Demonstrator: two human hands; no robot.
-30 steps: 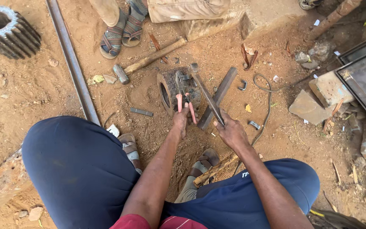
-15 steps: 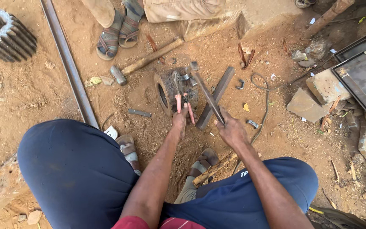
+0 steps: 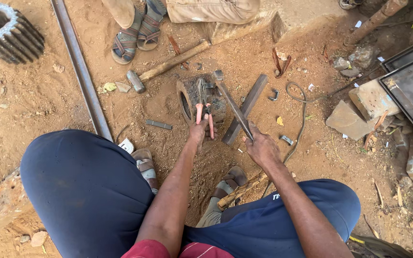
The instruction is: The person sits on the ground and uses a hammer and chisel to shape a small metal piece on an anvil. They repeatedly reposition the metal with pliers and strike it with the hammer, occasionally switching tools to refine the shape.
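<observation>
I squat on sandy ground. My left hand (image 3: 198, 132) grips red-handled pliers (image 3: 203, 112) whose jaws rest on a rusty metal cylinder block (image 3: 201, 98) lying in the dirt. My right hand (image 3: 261, 147) holds the handle of a hammer (image 3: 230, 104); its head sits on top of the block, close to the pliers' jaws. What the pliers pinch is too small to tell. A flat dark metal bar (image 3: 246, 108) lies on the ground just right of the block, under the hammer handle.
Another person's sandalled feet (image 3: 132, 33) are at the top. A second hammer (image 3: 168, 65) lies near them. A long steel pipe (image 3: 78, 67) runs along the left, a large gear (image 3: 5, 31) sits top left, and stones and a metal frame (image 3: 409, 86) lie right.
The view has shifted slightly. Both hands stay on the pliers and hammer at the block, with the hammer head staying close to the block's top.
</observation>
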